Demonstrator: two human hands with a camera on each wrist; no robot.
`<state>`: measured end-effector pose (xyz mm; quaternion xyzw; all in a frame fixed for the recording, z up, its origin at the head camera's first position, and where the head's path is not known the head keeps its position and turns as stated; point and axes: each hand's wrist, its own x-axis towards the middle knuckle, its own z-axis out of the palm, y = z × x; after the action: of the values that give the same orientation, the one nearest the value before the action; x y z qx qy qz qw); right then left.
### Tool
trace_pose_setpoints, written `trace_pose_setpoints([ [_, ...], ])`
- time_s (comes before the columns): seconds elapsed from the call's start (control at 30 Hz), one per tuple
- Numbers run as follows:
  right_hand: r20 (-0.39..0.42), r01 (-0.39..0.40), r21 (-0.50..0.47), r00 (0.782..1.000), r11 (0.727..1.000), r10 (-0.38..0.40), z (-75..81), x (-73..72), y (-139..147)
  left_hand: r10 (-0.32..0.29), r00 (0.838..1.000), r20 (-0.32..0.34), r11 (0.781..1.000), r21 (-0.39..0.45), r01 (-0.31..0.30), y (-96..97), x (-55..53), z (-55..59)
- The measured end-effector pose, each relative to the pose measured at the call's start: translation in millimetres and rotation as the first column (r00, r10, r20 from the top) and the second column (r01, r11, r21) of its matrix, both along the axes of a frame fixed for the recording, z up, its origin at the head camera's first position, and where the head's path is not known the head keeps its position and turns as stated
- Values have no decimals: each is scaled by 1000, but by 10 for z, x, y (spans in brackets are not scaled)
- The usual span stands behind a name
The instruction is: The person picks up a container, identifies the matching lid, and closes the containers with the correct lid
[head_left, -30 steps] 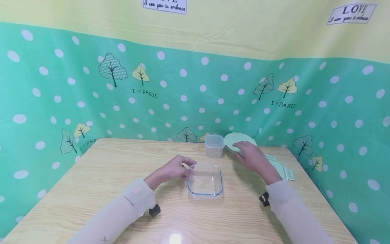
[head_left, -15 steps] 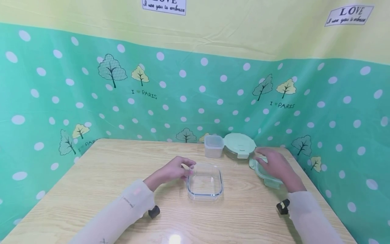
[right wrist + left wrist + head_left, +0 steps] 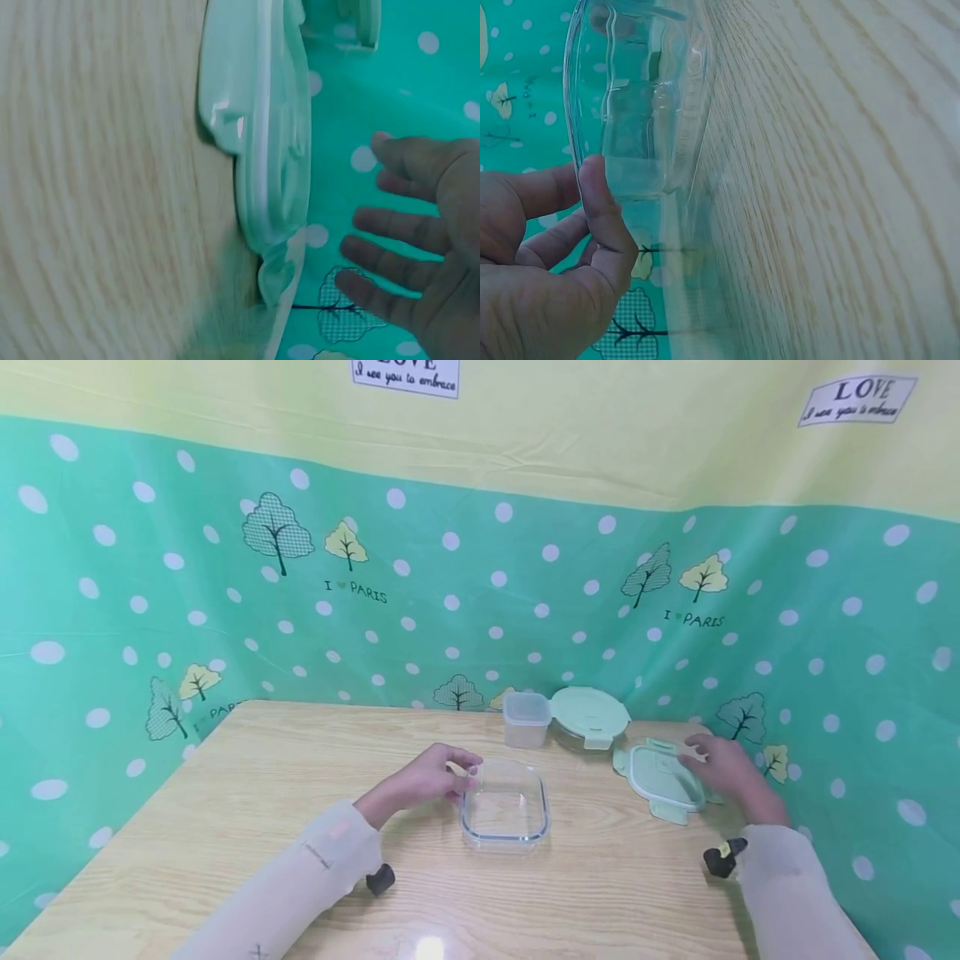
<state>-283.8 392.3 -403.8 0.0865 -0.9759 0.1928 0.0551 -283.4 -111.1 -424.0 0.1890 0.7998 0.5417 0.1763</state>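
Observation:
My left hand (image 3: 431, 777) pinches the left rim of a clear, square glass food container (image 3: 504, 840) on the table. In the left wrist view, the thumb and index finger (image 3: 600, 195) lie on either side of the rim of that glass container (image 3: 641, 112). My right hand (image 3: 727, 768) is just right of a pale green square snap lid (image 3: 666, 777), which lies flat with its locking flaps spread. The right wrist view shows this lid (image 3: 262, 150) edge-on, and my hand (image 3: 442, 217) apart from it with fingers extended.
At the back stand a small clear plastic tub (image 3: 527, 722) with a lid and, touching it in this view, a round container with a pale green lid (image 3: 591, 712). A green dotted curtain (image 3: 480, 602) hangs behind the wooden table (image 3: 330, 735).
My right hand has moved from above the round container to the right, past the square lid. That lid now lies further left, closer to the round container. My left hand has stayed on the rim.

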Motion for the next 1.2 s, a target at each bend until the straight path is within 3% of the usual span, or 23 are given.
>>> trace_pose_setpoints([
  [0.33,224,90,29,970,995,-94,-22,-2,122,15,1000,1,1000,0,-15,4,4,14],
  [0.57,239,102,52,965,993,-112,-107,-27,218,23,1000,13,1000,-2,-23,11,18,42],
  [0.9,216,64,-38,975,997,-54,-213,-59,301,18,1000,22,1000,4,-18,14,-4,29],
  [1.2,308,96,-80,949,992,-67,-190,-62,292,16,999,35,1000,13,-16,2,-15,-2],
])
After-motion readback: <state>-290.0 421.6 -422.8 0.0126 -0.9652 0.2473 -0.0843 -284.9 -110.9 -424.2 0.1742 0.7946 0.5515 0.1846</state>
